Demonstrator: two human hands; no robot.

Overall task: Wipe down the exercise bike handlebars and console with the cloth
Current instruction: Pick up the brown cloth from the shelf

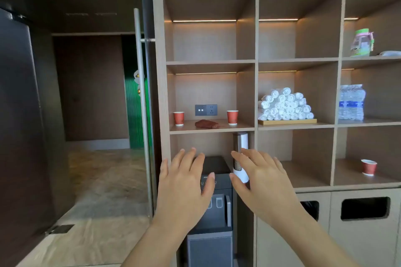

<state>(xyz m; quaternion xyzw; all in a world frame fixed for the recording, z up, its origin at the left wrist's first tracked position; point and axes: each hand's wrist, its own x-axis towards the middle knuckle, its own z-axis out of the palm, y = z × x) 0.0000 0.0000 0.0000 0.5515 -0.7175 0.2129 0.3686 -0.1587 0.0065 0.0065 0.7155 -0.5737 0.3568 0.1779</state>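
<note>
Both hands, left (184, 182) and right (262, 182), raised, fingers spread, holding nothing. Brown cloth (206, 124) at 12 o'clock on shelf (between two of three red cups (178, 118)). One towel stack (286, 105).

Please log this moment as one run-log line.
left hand: empty, open | right hand: empty, open | crumpled reddish-brown cloth: on shelf, untouched

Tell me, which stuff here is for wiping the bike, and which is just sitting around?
For the job:
brown cloth on the shelf
left hand and right hand, both empty

Just sitting there:
red paper cups
rolled white towels
water bottle pack
water dispenser
No bike is in view.
</note>
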